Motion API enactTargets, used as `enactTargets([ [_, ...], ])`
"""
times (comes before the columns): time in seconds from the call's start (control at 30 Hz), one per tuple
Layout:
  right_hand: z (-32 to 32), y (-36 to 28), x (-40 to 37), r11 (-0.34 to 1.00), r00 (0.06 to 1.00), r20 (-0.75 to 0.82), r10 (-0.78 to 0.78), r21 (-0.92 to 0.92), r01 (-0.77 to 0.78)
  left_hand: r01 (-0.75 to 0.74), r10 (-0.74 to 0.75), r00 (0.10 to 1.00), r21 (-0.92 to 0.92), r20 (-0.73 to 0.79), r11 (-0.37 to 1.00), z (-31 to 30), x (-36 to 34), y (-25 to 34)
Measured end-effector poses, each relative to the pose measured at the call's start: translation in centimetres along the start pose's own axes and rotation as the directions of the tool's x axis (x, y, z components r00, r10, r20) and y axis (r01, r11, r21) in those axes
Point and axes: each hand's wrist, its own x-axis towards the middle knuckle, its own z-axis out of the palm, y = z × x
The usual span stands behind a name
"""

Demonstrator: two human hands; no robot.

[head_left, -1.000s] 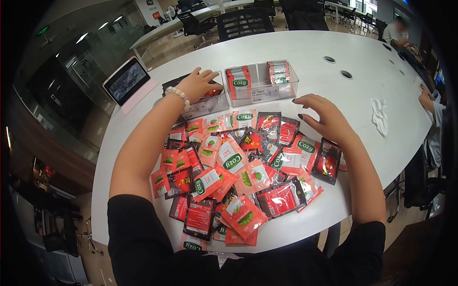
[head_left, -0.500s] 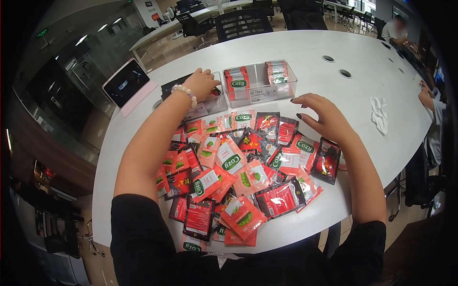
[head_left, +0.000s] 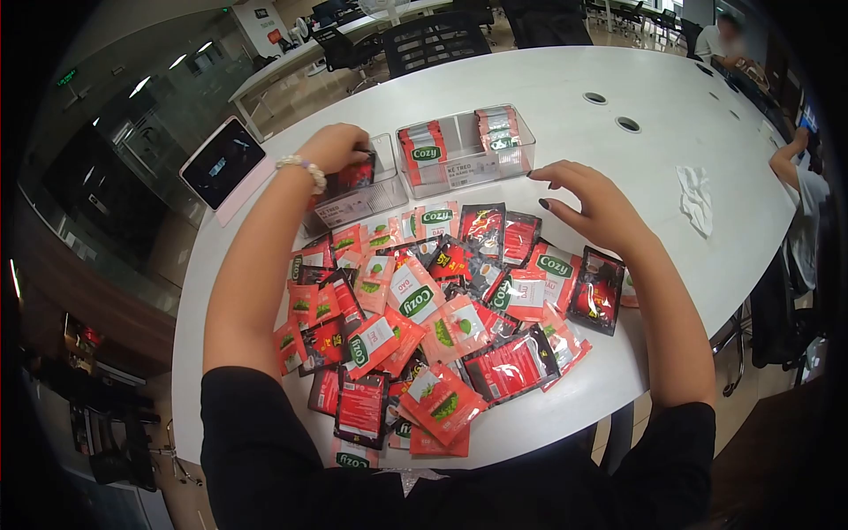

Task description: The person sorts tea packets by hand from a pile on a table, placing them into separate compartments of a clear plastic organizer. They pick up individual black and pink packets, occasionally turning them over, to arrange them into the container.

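Note:
My left hand, with a beaded bracelet at the wrist, is over the left clear bin, its fingers curled at a black and red packet. The fingertips are partly hidden. My right hand hovers past the right bin's near corner, fingers apart, holding nothing. Two stacks of pink Cozy packets stand in the right clear bin. Below both hands lies a loose heap of pink Cozy packets and black and red packets, spread over the white table.
A tablet in a pink case stands at the left. A crumpled white tissue lies at the right, and round cable holes sit farther back. Another person sits at the far right; another person's arm shows nearer.
My left hand has shifted left and back over the left bin, uncovering more of its front and a black and red packet. My right hand stays spread. The whole view has shifted slightly.

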Motion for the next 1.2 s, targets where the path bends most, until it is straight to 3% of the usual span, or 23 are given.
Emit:
enactTargets([
  [0.1, 0.2, 0.2, 0.0, 1.000, 1.000, -0.013, -0.008, 0.001, 0.008, 0.031, -0.035, 0.997, -0.057, -0.073, 0.998, -1.4, -1.6, -1.6],
  [0.3, 0.4, 0.1, 0.1, 1.000, 1.000, 0.004, 0.002, -0.005, -0.002, 0.216, -0.211, 0.976, -0.135, 0.053, 0.967, -1.1, -4.0, -2.7],
  [0.33, 0.4, 0.1, 0.0, 1.000, 1.000, 0.005, 0.000, -0.006, 0.000, 0.273, -0.263, 0.958, -0.091, 0.113, 0.958, -0.8, -4.2, -2.3],
  [0.43, 0.5, 0.1, 0.0, 1.000, 1.000, 0.013, 0.001, -0.001, -0.001, 0.246, -0.249, 0.968, -0.082, -0.025, 0.966, 0.7, -5.0, -2.1],
  [0.57, 0.5, 0.2, 0.0, 1.000, 1.000, 0.016, 0.002, 0.005, -0.002, 0.368, -0.368, 0.930, 0.123, -0.026, 0.922, 1.1, -5.3, -1.2],
  [0.77, 0.7, 0.4, 0.0, 1.000, 1.000, 0.018, 0.011, -0.007, -0.011, 0.250, -0.224, 0.967, 0.259, -0.125, 0.933, 1.9, -7.3, -1.3],
  [0.87, 0.7, 0.3, 0.1, 1.000, 1.000, 0.023, 0.006, -0.012, -0.006, 0.305, -0.268, 0.947, 0.240, -0.176, 0.922, 2.3, -8.1, -2.3],
  [0.97, 0.5, 0.0, 0.1, 1.000, 0.999, 0.033, 0.027, 0.007, -0.027, 0.266, -0.219, 0.947, 0.188, -0.237, 0.945, 2.4, -8.3, -2.2],
  [1.07, 0.6, 0.1, 0.1, 1.000, 1.000, 0.021, 0.007, 0.001, -0.007, 0.182, -0.128, 0.899, 0.093, -0.418, 0.979, 2.3, -7.5, -0.3],
  [1.2, 0.8, 0.2, 0.1, 1.000, 1.000, 0.016, -0.006, 0.000, 0.006, 0.217, -0.180, 0.936, 0.094, -0.303, 0.971, 2.3, -5.9, 1.8],
])
